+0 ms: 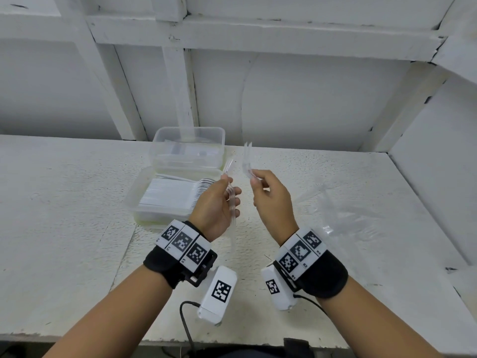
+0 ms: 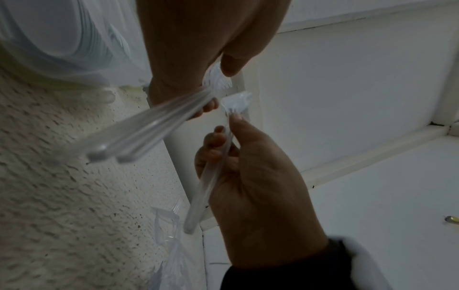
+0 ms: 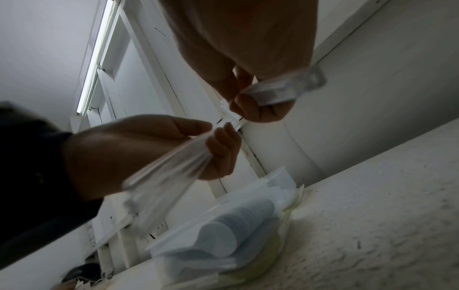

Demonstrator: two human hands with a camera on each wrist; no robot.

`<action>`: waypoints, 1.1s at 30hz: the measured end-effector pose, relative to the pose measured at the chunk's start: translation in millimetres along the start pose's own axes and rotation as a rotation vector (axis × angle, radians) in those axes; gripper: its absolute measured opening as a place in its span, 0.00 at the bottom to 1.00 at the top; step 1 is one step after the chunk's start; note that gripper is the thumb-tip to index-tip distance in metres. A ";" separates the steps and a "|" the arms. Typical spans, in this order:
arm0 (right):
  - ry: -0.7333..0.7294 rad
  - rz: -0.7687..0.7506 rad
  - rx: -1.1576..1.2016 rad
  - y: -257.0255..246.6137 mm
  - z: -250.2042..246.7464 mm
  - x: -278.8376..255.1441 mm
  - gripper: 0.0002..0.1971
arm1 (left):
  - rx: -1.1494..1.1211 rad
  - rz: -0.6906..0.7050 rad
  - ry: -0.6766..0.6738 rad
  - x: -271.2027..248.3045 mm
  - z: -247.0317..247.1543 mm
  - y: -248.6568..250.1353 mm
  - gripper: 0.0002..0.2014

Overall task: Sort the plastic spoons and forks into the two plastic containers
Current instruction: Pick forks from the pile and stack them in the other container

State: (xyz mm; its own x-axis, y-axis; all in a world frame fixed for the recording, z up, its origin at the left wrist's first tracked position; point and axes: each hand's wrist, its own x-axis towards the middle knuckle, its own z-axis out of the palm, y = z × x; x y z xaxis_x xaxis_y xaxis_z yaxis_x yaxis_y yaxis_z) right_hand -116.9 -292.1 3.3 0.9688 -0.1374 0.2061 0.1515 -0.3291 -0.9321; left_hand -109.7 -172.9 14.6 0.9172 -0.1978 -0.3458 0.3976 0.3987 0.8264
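Note:
My left hand grips a bundle of several clear plastic utensils, handles pointing down; I cannot tell their heads apart. In the left wrist view the bundle is blurred. My right hand pinches a clear fork with its tines up, just right of the bundle. The right wrist view shows this fork between thumb and fingers. Both hands hover above the table, right of two clear containers. The near container holds a dense stack of white spoons. The far container holds some clear pieces.
A crumpled clear plastic bag lies on the white table to the right of my hands. A white framed wall closes the back and right side. A black cable hangs at the table's front edge.

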 end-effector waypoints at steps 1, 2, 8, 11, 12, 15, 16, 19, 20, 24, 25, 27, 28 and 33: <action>0.009 0.013 -0.014 2.0 3.9 -1.4 0.11 | 0.011 0.006 0.012 0.2 1.4 -1.0 0.12; 0.011 0.026 -0.029 3.9 8.3 -3.0 0.12 | 0.018 0.016 0.011 0.6 2.9 -2.1 0.14; 0.018 0.036 -0.094 4.9 20.6 -7.6 0.13 | -0.053 0.071 -0.015 1.0 9.1 -6.1 0.19; -0.027 0.060 -0.045 4.1 24.6 -8.7 0.12 | -0.023 0.049 -0.056 1.2 8.6 -6.7 0.22; -0.042 0.064 -0.041 3.8 25.4 -9.4 0.12 | 0.008 0.038 -0.063 2.2 8.2 -7.7 0.23; -0.085 0.036 -0.089 1.0 21.3 -11.1 0.14 | 0.065 0.018 -0.055 3.3 7.9 -7.8 0.27; -0.104 0.023 -0.111 -0.5 18.4 -11.5 0.15 | 0.087 0.018 -0.061 3.0 8.1 -7.3 0.28; -0.176 0.008 -0.136 -1.9 12.6 -13.2 0.18 | 0.163 0.007 -0.064 -0.5 9.5 -3.6 0.27; -0.199 0.009 -0.122 -1.1 11.5 -13.6 0.18 | 0.183 0.000 -0.070 -0.1 8.1 -2.5 0.28; -0.265 0.029 -0.095 0.6 4.3 -13.1 0.19 | 0.306 -0.075 -0.086 0.9 1.8 0.3 0.29; -0.277 0.033 -0.103 -0.4 2.2 -12.6 0.19 | 0.337 -0.084 -0.086 1.5 0.3 0.7 0.28; -0.299 0.049 -0.100 -2.0 -1.3 -12.4 0.17 | 0.412 -0.055 -0.072 2.6 -1.7 2.4 0.25; -0.311 0.067 -0.086 -3.3 -2.4 -12.6 0.16 | 0.454 -0.032 -0.053 2.4 -2.7 3.4 0.22; -0.365 0.171 -0.022 -5.5 -4.0 -13.4 0.17 | 0.563 0.010 0.041 2.7 -9.5 5.8 0.17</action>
State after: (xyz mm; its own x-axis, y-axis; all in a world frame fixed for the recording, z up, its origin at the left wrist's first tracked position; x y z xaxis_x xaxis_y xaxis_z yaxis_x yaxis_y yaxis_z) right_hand -131.5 -292.2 6.9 0.9862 0.1476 -0.0747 -0.0185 -0.3504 -0.9364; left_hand -104.7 -162.6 14.2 0.9256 -0.1568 -0.3446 0.3243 -0.1412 0.9354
